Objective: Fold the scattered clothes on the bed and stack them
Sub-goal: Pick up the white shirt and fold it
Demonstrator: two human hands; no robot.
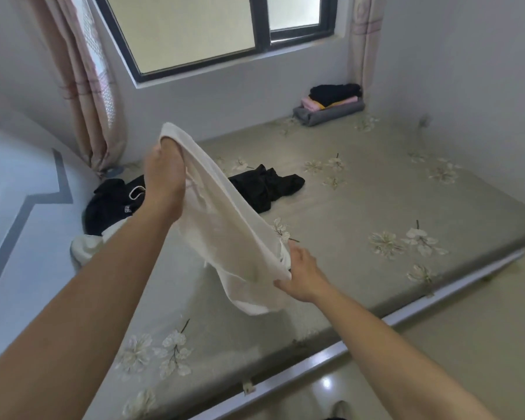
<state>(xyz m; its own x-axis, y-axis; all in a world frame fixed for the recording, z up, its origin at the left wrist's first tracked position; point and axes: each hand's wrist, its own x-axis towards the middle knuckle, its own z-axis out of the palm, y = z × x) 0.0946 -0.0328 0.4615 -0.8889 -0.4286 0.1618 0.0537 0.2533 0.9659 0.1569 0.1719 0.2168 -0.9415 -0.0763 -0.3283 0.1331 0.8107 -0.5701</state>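
1. a person stands at the near edge of a bed (376,207) covered in a grey-green floral sheet, holding a white garment (225,231) in the air above it.
2. the left hand (164,177) is raised, and its grip is clamped on the garment's upper edge with the fingers tucked into the cloth.
3. the right hand (303,277) is lower and nearer, and its grip pinches the bottom edge. the cloth hangs slack between the two hands.
4. the step in hand looks like opening out this piece before folding it.
5. the next move likely calls for laying it flat on the bare sheet just below, with its edges found and smoothed.
6. not yet folded: a crumpled black garment (267,186) mid-bed, a black drawstring garment (112,201) and a white bundle (85,244) at the left edge.
7. the folded stack (331,101) sits in the far corner under the window, well apart from the hands.
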